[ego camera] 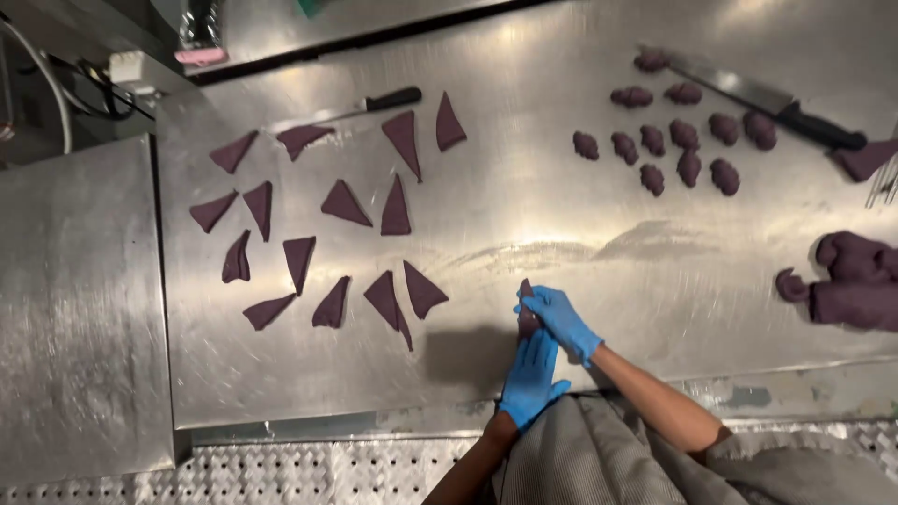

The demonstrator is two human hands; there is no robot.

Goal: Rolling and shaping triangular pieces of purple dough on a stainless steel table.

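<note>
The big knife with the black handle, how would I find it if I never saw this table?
Start at the steel table and go to its far right corner. Past the cluster of small rolled purple dough pieces lies the big knife. Its broad blade and thick handle set it apart from the slimmer knife by the triangles.

Sixteen flat purple dough triangles (344,204) lie toward the table's (524,215) left end. Thirteen rolled dough pieces (653,140) sit toward its far right corner. Two knives (767,98) lie along the far edge.

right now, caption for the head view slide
Gloved left hand and right hand roll a purple dough piece on the steel table.
</note>
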